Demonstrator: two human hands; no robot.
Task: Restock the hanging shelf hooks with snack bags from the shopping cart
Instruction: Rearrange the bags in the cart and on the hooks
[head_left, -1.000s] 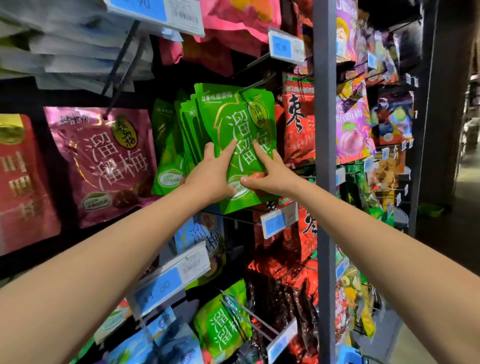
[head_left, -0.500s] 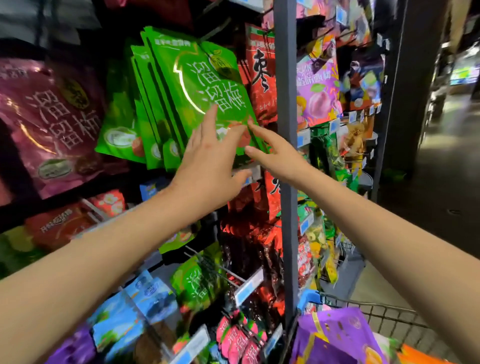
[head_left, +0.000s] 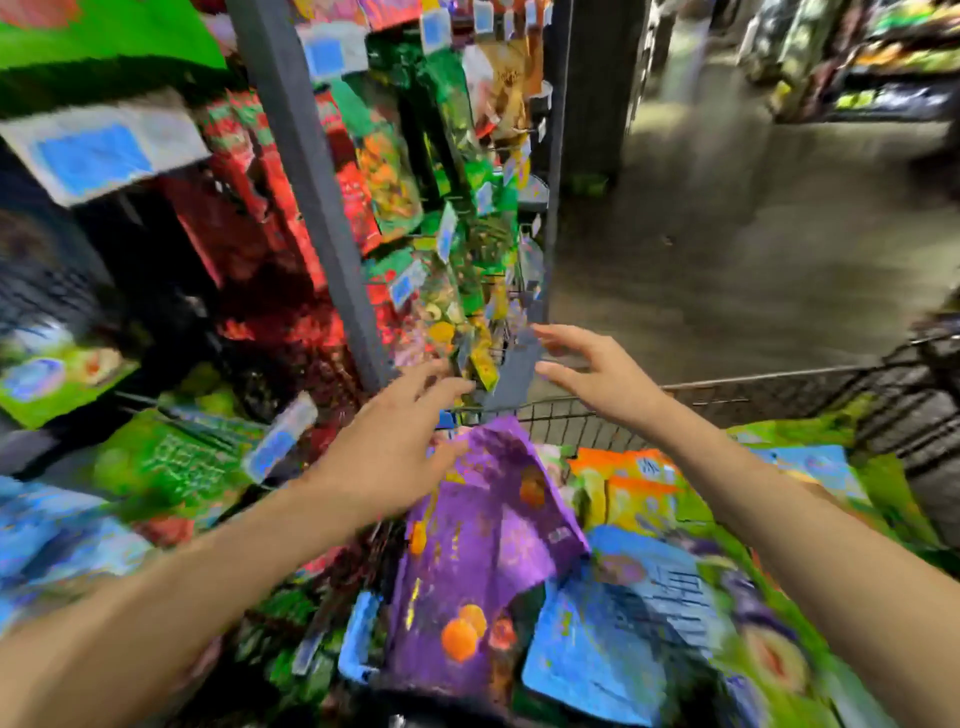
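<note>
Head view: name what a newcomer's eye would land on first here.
The big purple snack bag stands out first, lying on top of the heap in the shopping cart, low centre. Just above it, the left hand and right hand hover open and empty, fingers spread. On the left, hanging bags crowd a grey shelf post.

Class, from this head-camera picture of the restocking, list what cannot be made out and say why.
1. Head view: print on the purple bag is lost to motion blur.
2. Head view: figures on the price tag are blurred.
3. Head view: the green bag is cut off by the top edge.
4. Head view: the floor of the shopping cart is hidden by bags.
</note>
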